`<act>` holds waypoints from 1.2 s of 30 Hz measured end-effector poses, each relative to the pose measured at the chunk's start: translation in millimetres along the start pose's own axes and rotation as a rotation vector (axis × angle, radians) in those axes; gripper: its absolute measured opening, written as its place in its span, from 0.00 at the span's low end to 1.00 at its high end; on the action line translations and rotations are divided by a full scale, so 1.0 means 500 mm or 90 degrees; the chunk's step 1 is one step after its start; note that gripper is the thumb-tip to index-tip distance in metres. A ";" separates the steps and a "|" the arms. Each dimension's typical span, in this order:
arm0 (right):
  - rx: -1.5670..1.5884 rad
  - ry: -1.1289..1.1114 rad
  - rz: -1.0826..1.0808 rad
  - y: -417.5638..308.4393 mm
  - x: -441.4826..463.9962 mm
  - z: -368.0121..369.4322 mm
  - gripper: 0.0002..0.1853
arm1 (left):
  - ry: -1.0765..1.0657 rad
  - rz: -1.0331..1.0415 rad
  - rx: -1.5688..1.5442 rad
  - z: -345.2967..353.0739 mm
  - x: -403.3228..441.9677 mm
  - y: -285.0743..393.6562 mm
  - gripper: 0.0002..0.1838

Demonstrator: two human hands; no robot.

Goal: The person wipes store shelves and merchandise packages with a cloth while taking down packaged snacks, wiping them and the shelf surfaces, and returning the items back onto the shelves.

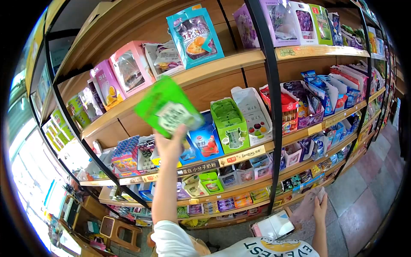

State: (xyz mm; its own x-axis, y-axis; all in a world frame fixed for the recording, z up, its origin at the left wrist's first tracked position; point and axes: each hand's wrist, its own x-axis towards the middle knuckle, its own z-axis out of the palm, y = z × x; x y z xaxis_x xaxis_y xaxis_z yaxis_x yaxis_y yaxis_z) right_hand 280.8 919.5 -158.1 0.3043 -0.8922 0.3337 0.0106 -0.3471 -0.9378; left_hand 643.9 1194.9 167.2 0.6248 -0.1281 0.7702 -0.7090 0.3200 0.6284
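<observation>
My left hand (170, 143) is raised before the middle shelf, its fingers closed on the lower edge of a bright green snack pouch (160, 103) with a white label. The pouch is tilted and slightly blurred. Behind it a blue box (205, 139) with strawberries printed on it is partly covered, and a green open-topped box (231, 124) of small packets stands just to the right. Low on the right, my right hand (320, 206) grips a greyish-pink cloth (306, 206) that hangs down. Beneath the cloth is a white carton (274, 225) near the floor.
Wooden shelves with black metal posts (272, 85) run across the view. On the upper shelf stand a turquoise pouch (195, 36) and a pink box (131, 68). A wooden stool (120, 231) is at lower left, and tiled floor (364, 197) extends at right.
</observation>
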 end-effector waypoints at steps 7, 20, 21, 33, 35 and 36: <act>0.037 -0.064 0.054 -0.027 -0.011 0.027 0.21 | -0.024 0.202 0.022 -0.038 0.242 0.102 0.26; -0.016 0.023 0.047 -0.053 -0.039 0.020 0.20 | -0.011 0.250 0.232 0.022 0.444 -0.002 0.32; -0.008 0.036 0.051 -0.048 -0.040 0.019 0.20 | 0.000 0.220 0.139 0.031 0.431 0.011 0.32; -0.013 0.077 0.092 -0.037 -0.060 -0.037 0.19 | 0.145 0.381 0.316 0.204 0.291 0.176 0.30; 0.004 0.078 0.101 -0.051 -0.062 -0.054 0.19 | 0.204 0.325 0.538 0.240 0.261 0.212 0.31; 0.024 0.078 0.111 -0.055 -0.063 -0.066 0.19 | 0.082 0.377 0.287 0.251 0.279 0.188 0.30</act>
State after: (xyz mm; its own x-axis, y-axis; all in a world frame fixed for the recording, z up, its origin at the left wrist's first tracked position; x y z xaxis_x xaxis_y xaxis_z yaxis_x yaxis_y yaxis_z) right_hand 239.8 947.6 -139.6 0.1865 -0.9670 0.1733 0.0042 -0.1757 -0.9844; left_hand 623.7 1089.2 347.5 0.1115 0.0658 0.9916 -0.9859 -0.1183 0.1187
